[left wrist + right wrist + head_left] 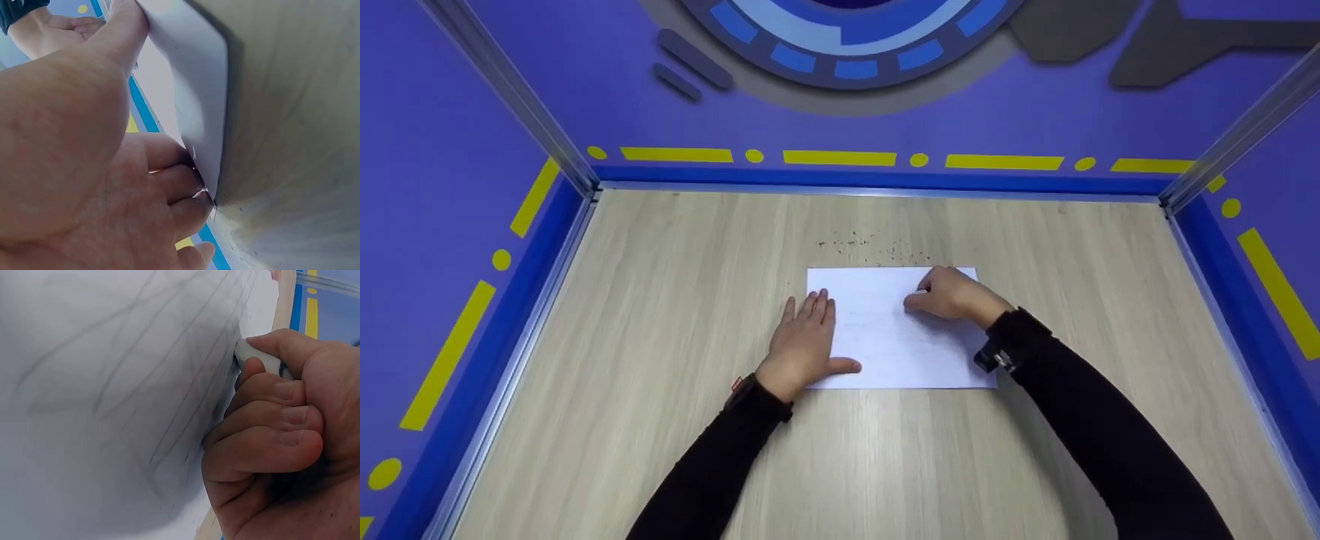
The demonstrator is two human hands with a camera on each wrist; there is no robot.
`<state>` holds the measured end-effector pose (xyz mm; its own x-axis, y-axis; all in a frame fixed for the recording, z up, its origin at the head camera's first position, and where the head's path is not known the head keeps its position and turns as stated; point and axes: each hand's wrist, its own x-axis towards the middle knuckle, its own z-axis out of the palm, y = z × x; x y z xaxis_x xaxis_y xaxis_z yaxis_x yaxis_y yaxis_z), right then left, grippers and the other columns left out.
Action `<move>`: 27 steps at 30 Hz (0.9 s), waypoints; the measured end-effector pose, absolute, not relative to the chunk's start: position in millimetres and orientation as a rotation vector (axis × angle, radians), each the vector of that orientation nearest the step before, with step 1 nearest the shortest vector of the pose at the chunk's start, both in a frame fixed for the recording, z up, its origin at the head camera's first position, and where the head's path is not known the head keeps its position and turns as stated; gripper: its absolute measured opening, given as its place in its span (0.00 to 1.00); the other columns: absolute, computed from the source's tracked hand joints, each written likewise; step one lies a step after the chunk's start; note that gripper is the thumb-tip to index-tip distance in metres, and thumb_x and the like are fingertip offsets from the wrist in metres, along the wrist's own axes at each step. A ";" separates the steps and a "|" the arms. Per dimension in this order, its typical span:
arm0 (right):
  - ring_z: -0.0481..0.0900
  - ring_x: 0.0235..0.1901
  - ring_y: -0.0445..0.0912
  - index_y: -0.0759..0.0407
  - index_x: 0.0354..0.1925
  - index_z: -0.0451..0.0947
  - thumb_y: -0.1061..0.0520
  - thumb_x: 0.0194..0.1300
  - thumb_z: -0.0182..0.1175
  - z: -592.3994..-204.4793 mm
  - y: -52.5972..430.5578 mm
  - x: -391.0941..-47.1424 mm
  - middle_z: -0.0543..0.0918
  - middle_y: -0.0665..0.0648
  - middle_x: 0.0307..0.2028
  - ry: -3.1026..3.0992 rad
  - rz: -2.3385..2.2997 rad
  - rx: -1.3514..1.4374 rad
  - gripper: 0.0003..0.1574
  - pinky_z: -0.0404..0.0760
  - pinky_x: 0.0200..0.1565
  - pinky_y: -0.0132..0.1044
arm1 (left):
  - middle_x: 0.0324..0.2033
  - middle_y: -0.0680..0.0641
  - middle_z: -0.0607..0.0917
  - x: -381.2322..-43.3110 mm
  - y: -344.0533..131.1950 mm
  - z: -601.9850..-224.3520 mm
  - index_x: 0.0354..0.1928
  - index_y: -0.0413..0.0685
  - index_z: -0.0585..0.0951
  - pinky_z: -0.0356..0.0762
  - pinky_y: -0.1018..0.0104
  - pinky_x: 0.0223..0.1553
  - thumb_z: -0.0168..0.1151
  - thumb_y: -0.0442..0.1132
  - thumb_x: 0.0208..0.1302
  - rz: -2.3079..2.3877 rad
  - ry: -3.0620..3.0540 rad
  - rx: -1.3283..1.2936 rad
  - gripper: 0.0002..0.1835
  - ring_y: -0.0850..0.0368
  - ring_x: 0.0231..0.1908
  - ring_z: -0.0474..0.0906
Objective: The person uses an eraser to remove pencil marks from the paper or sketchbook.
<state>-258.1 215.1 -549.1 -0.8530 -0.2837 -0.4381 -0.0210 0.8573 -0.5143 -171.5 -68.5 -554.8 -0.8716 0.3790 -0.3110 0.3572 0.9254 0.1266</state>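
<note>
A sheet of white paper (892, 349) lies on the wooden table. My left hand (801, 346) rests on its left side, fingers stretched out and thumb spread across the lower part. In the left wrist view the thumb and fingertips touch the paper (199, 73) near its edge. On the upper right part of the sheet is my right hand (951, 294). It pinches a whitish eraser (256, 357) between thumb and curled fingers, its tip against the paper. Faint grey pencil lines run across the sheet in the right wrist view. The head view hides the eraser.
Dark eraser crumbs (874, 246) are scattered on the table (682, 300) just beyond the paper's far edge. Blue panels with yellow marks (840, 158) enclose the table at the back and both sides, with metal rails along the edges.
</note>
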 end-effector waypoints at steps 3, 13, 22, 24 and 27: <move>0.56 0.19 0.40 0.46 0.14 0.62 0.43 0.70 0.67 -547.9 227.4 -257.1 0.58 0.43 0.16 2.517 -0.704 -0.184 0.33 0.56 0.25 0.35 | 0.89 0.36 0.52 -172.3 -68.4 -553.8 0.88 0.36 0.54 0.42 0.38 0.91 0.63 0.81 0.65 0.091 2.751 0.545 0.68 0.39 0.90 0.48; 0.57 0.19 0.40 0.47 0.15 0.62 0.45 0.70 0.67 -549.5 260.5 -252.1 0.58 0.43 0.17 2.518 -0.704 -0.082 0.32 0.55 0.24 0.34 | 0.89 0.36 0.51 -172.4 -70.0 -553.6 0.88 0.36 0.54 0.41 0.37 0.91 0.66 0.80 0.64 0.136 2.735 0.544 0.68 0.39 0.90 0.47; 0.56 0.19 0.40 0.47 0.16 0.62 0.44 0.69 0.66 -550.9 268.4 -249.9 0.58 0.43 0.16 2.493 -0.750 -0.041 0.31 0.54 0.24 0.34 | 0.89 0.35 0.51 -173.0 -69.8 -553.0 0.88 0.35 0.54 0.39 0.38 0.91 0.67 0.79 0.64 0.143 2.732 0.535 0.69 0.40 0.90 0.47; 0.56 0.18 0.40 0.46 0.16 0.62 0.44 0.69 0.65 -550.3 267.7 -249.4 0.58 0.43 0.16 2.492 -0.743 -0.036 0.31 0.55 0.23 0.34 | 0.89 0.34 0.52 -172.0 -69.5 -551.8 0.88 0.34 0.55 0.40 0.38 0.91 0.66 0.80 0.64 0.123 2.732 0.528 0.69 0.39 0.90 0.48; 0.58 0.18 0.40 0.46 0.16 0.62 0.44 0.70 0.64 -548.9 267.6 -249.5 0.58 0.43 0.17 2.494 -0.719 -0.032 0.30 0.56 0.23 0.34 | 0.88 0.33 0.53 -171.3 -69.7 -548.7 0.87 0.33 0.55 0.41 0.39 0.91 0.66 0.80 0.64 0.097 2.731 0.520 0.69 0.38 0.90 0.49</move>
<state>-249.5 267.6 -548.9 -0.8543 -0.1656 -0.4927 0.1222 0.8573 -0.5001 -171.3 -69.7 -548.7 -0.8682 0.3678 -0.3332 0.3432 0.9299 0.1322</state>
